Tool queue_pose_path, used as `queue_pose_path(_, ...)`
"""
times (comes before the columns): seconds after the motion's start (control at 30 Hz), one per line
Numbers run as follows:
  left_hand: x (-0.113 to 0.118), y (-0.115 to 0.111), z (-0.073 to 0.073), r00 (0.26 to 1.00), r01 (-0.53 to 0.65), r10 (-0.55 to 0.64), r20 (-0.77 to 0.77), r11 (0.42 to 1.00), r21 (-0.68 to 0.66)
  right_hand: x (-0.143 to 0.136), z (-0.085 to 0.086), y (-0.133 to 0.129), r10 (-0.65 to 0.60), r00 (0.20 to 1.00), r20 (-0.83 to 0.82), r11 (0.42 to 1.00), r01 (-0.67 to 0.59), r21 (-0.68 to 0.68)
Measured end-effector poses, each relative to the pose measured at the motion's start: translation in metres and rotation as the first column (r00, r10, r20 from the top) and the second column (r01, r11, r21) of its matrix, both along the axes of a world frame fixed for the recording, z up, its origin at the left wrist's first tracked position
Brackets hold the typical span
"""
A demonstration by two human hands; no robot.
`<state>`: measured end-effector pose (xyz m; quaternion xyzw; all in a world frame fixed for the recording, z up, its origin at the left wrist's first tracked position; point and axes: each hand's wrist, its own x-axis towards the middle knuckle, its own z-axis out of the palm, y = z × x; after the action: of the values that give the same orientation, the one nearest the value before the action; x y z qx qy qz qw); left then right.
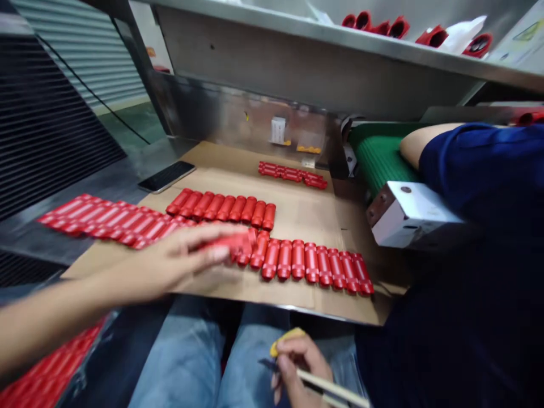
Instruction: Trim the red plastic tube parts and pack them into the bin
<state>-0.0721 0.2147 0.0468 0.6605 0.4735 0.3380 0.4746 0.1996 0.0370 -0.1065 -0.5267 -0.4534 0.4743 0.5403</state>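
Note:
My left hand (187, 258) reaches in over the cardboard sheet (297, 294), its fingers closed round a red tubular part (233, 243), slightly blurred. Under and beside it lie rows of similar red tubular parts (297, 260), packed side by side. Low in the view, above my lap, my right hand (304, 362) is closed. A pale thin stick (334, 388) runs through its grip, and a small yellow piece (287, 340) shows at the fingertips. A dark pointed tip (268, 364) sticks out beside them; whether these are one tool I cannot tell.
A phone (167, 176) lies at the sheet's far left. More red parts (293, 173) lie at the back. On the right, a person in a navy sleeve (480, 164) sits close beside a green conveyor belt (378, 153) with a white end block (416, 212). A metal shelf (323, 42) crosses above.

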Motion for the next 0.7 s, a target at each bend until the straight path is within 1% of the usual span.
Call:
queue_pose_path(0.03,0.003,-0.039,-0.014,0.996,0.070,-0.059,0.067,0.983,-0.169,-0.001,0.007,0.002,0.030,0.999,-0.044,0.999,-0.031,-0.028)
queue_pose_path(0.07,0.006,-0.073,-0.029,0.989,0.117,-0.084,0.118,0.945,-0.305,-0.002,0.014,0.004,0.077,0.995,-0.061,0.996,-0.080,-0.045)
queue_pose_path(0.1,0.010,-0.102,-0.045,0.981,0.151,-0.085,0.175,0.901,-0.406,-0.002,0.021,0.006,0.144,0.988,-0.063,0.988,-0.147,-0.051)
queue_pose_path(0.13,0.013,-0.126,-0.060,0.973,0.158,-0.053,0.227,0.865,-0.476,-0.004,0.027,0.008,0.194,0.979,-0.054,0.977,-0.198,-0.078)
queue_pose_path(0.17,0.015,-0.144,-0.074,0.964,0.144,-0.002,0.266,0.843,-0.518,-0.006,0.031,0.008,0.242,0.969,-0.045,0.962,-0.245,-0.123)
queue_pose_path(0.23,0.018,-0.169,-0.095,0.948,0.081,0.108,0.301,0.829,-0.553,-0.011,0.033,0.005,0.301,0.952,-0.061,0.928,-0.307,-0.211)
queue_pose_path(0.27,0.019,-0.177,-0.102,0.944,0.048,0.146,0.298,0.828,-0.558,-0.014,0.032,0.001,0.318,0.945,-0.078,0.911,-0.327,-0.250)
queue_pose_path(0.33,0.018,-0.188,-0.110,0.946,-0.020,0.197,0.257,0.828,-0.561,-0.018,0.027,-0.010,0.320,0.942,-0.098,0.897,-0.334,-0.288)
queue_pose_path(0.4,0.016,-0.196,-0.112,0.947,-0.100,0.250,0.201,0.826,-0.555,-0.021,0.024,-0.022,0.306,0.950,-0.063,0.913,-0.312,-0.263)
queue_pose_path(0.5,0.017,-0.205,-0.114,0.916,-0.210,0.361,0.174,0.804,-0.557,-0.022,0.023,-0.034,0.290,0.951,0.109,0.954,-0.279,-0.110)
queue_pose_path(0.57,0.019,-0.210,-0.114,0.892,-0.252,0.409,0.193,0.803,-0.540,-0.022,0.026,-0.038,0.267,0.927,0.263,0.960,-0.280,0.014)
queue_pose_path(0.63,0.021,-0.214,-0.114,0.879,-0.314,0.435,0.197,0.837,-0.448,-0.023,0.028,-0.040,0.229,0.904,0.361,0.960,-0.272,0.071)
queue_pose_path(0.7,0.022,-0.217,-0.113,0.870,-0.364,0.439,0.225,0.880,-0.306,-0.024,0.027,-0.041,0.220,0.911,0.350,0.970,-0.244,0.024)
